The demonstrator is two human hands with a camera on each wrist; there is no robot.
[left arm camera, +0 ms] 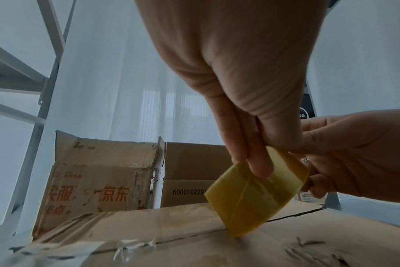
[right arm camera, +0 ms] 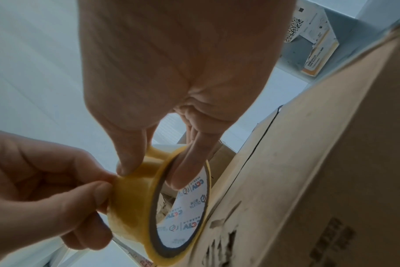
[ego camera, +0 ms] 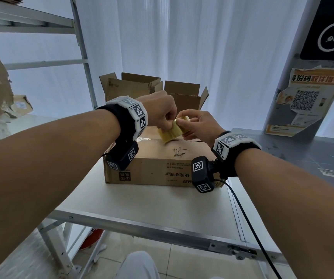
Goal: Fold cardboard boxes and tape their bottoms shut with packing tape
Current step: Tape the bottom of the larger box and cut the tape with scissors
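The right hand (ego camera: pixel 197 125) grips the tape roll (ego camera: pixel 173 129) above the closed box (ego camera: pixel 162 164) on the tabletop (ego camera: pixel 142 204) while the left hand (ego camera: pixel 162 111) pinches its outer surface.

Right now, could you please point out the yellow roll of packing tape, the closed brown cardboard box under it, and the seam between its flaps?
yellow roll of packing tape (right arm camera: pixel 135 204): right wrist view, outer wound face.
closed brown cardboard box (ego camera: pixel 158 168): head view, near side wall.
seam (left arm camera: pixel 295 215): left wrist view, dark gap between flaps.

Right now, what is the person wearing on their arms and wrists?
Both forearms are bare, no sleeves. The left wrist and right wrist each carry a black strap, a white segmented band printed with black square codes, and a black camera block underneath. A black cable trails from the right one.
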